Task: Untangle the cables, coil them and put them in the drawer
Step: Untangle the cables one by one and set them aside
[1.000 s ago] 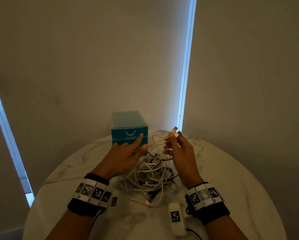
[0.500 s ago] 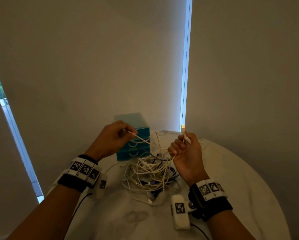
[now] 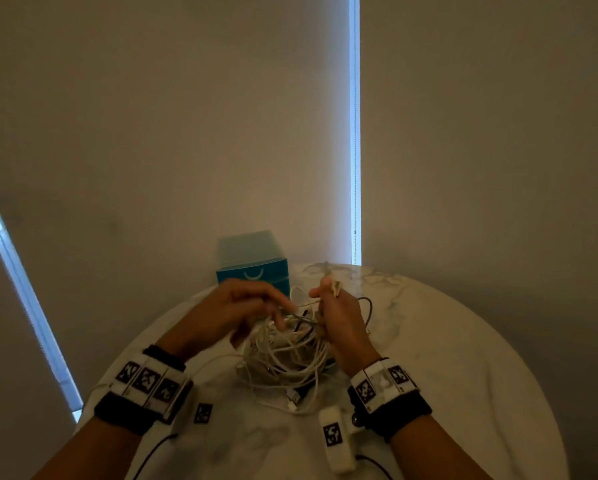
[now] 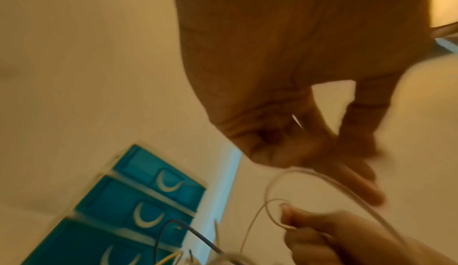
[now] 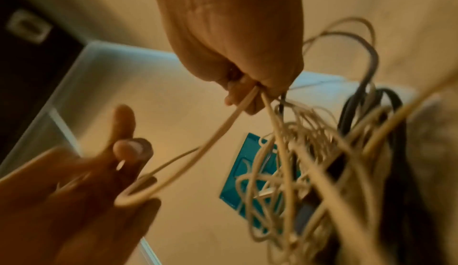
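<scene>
A tangle of white and dark cables (image 3: 287,355) lies mid-table in front of a teal drawer unit (image 3: 256,271) with its drawers closed. My right hand (image 3: 335,313) is raised over the tangle's right side. Its fist grips a white cable (image 5: 238,110), whose plug end (image 3: 334,287) sticks up above it. My left hand (image 3: 273,310) reaches in from the left. In the right wrist view a loop of that white cable (image 5: 128,196) is caught between the left hand's fingers (image 5: 133,149). The left wrist view is blurred, with the drawer unit (image 4: 138,206) behind.
The round marble table (image 3: 446,341) stands against pale blinds, its rim close behind the drawer unit. Loose plug ends (image 3: 294,398) trail from the tangle toward me. Bare tabletop lies right of the tangle.
My left hand, which had pulled the white cable up and to the left, has come back down to the tangle beside my right hand. The right hand stays raised, still gripping the cable end.
</scene>
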Tool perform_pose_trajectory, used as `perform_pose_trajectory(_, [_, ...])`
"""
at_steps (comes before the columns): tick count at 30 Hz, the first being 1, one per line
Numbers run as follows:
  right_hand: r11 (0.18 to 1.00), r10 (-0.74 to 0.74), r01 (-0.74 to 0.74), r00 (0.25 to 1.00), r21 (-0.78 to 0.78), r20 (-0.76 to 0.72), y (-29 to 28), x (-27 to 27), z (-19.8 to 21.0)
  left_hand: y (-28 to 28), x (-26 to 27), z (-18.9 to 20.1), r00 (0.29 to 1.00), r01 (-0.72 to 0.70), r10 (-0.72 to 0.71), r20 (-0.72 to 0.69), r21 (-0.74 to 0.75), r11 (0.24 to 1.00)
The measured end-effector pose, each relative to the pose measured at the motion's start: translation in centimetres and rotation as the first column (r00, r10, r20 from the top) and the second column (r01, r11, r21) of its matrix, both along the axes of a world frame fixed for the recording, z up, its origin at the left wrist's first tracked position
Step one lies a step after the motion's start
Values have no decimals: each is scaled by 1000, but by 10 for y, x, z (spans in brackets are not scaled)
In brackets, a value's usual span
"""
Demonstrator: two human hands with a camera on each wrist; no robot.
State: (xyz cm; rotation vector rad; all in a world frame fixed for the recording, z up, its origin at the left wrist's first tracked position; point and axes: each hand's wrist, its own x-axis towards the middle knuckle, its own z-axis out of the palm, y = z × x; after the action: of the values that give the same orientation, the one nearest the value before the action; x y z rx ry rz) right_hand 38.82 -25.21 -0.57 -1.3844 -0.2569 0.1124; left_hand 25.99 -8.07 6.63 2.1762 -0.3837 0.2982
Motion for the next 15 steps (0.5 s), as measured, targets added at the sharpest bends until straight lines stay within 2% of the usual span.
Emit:
perform_pose_trajectory(2, [989, 85, -67, 987, -129, 139, 2, -8, 1, 17, 23, 0, 965, -227, 241, 105, -132, 965])
perform_pose_trajectory(3, [979, 127, -88, 969, -184, 211, 3, -12, 2, 24, 38, -2, 933, -322, 340, 120, -147, 935])
perform_pose_trajectory(4, [970, 160, -99, 949, -222, 273, 4, -16, 4, 28, 52, -3, 916, -373, 383, 117, -103, 922])
perform_pose_trajectory(5, [963, 190, -113, 928, -245, 320, 5, -18, 5, 30, 63, -4, 928, -362, 360, 95, 3, 932])
perform_pose_trajectory(7, [955, 230, -134, 898, -265, 376, 7, -20, 5, 28, 82, -9, 968, -251, 245, 59, 274, 928])
perform_pose_trajectory(9, [951, 247, -144, 885, -273, 395, 7, -17, 3, 18, 97, -8, 976, -218, 206, 72, 364, 906])
perform_pose_trajectory(11, [946, 259, -144, 877, -292, 405, 4, -15, 1, 12, 107, -1, 954, -288, 250, 166, 269, 919])
perform_pose_trajectory(13, [946, 243, -128, 888, -298, 391, 1, -11, -1, 9, 110, 13, 905, -372, 340, 257, 87, 924])
perform_pose_trajectory(15, [965, 192, -127, 939, -231, 286, -2, -6, -1, 5, 101, 29, 852, -401, 397, 340, -63, 914])
